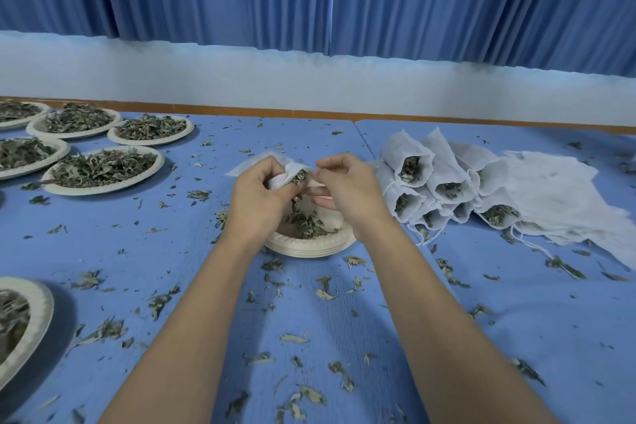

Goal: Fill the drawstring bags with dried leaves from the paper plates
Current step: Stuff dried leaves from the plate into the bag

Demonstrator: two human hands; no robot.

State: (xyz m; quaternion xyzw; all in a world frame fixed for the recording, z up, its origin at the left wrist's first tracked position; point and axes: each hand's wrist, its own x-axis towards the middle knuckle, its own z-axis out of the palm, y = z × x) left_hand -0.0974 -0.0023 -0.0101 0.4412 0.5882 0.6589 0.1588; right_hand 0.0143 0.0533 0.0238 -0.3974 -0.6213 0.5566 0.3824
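**leafnoob:** so how far along is this bagging job looking?

**brewdad:** roughly midway, I'm guessing. The left hand [256,196] is gripping a small white mesh drawstring bag [285,170], fingers curled round it, right above the stack of cream paper plates [309,249]. Dried green leaves [298,177] are poking out of its mouth. The right hand [347,193] is hovering at that mouth with fingertips bunched. Can't tell if it's pinching anything.

**leafnoob:** counts?

**brewdad:** I'm counting six heaped plates [99,190] sitting left of the stack and at least six stuffed bags [430,182] piled right of it. A heap of flat empty bags [557,196] is lying further right, too tangled to count.
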